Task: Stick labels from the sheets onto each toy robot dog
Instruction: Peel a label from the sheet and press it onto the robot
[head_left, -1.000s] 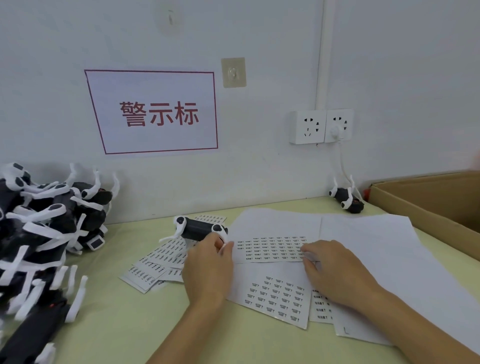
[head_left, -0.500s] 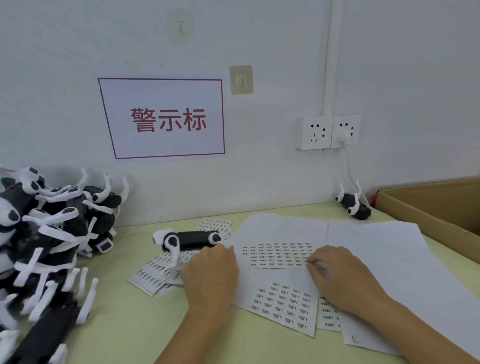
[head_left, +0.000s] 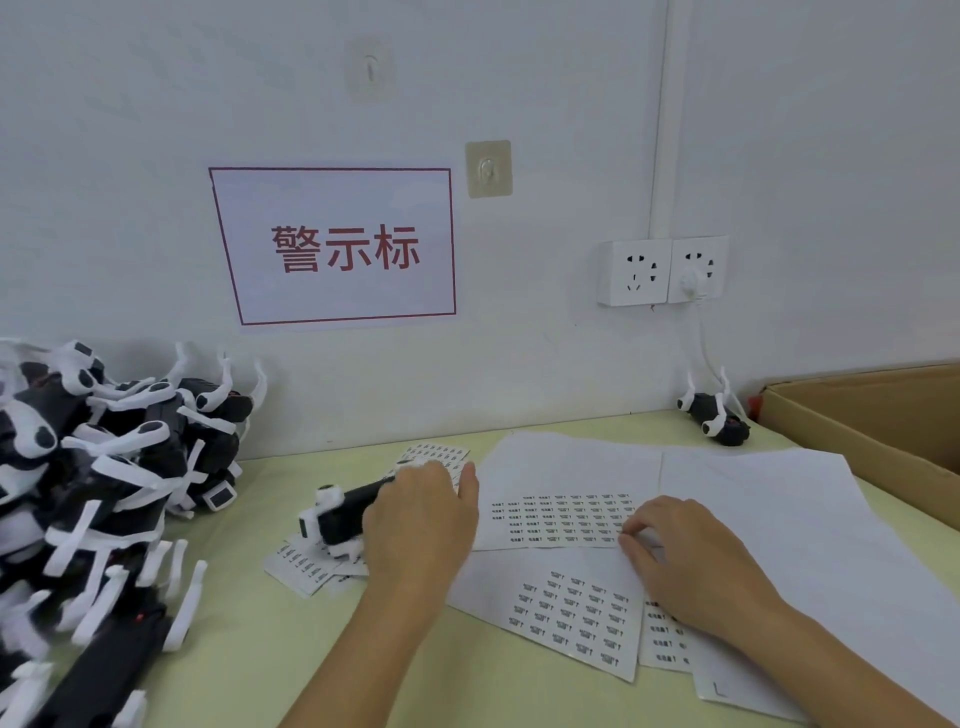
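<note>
My left hand (head_left: 418, 525) grips a black toy robot dog with white legs (head_left: 337, 517) lying on small label sheets (head_left: 298, 564) on the yellow-green table. My right hand (head_left: 685, 561) rests on the label sheet (head_left: 561, 514), its fingertips pinching at a label near the sheet's right edge; the label itself is too small to make out. A second label sheet (head_left: 571, 613) lies in front, between my forearms. A pile of several black-and-white robot dogs (head_left: 98, 483) fills the left side. One more robot dog (head_left: 714, 415) lies by the wall at the back right.
An open cardboard box (head_left: 872, 421) stands at the right edge. Large white backing sheets (head_left: 753, 493) cover the table's right half. Wall sockets (head_left: 660, 270) with a plugged-in white cable and a red-framed sign (head_left: 337, 244) are on the wall behind.
My left hand has turned the robot dog and pulled it leftward and nearer, closing over its body. My right hand stays on the label sheet. The camera has tilted up slightly.
</note>
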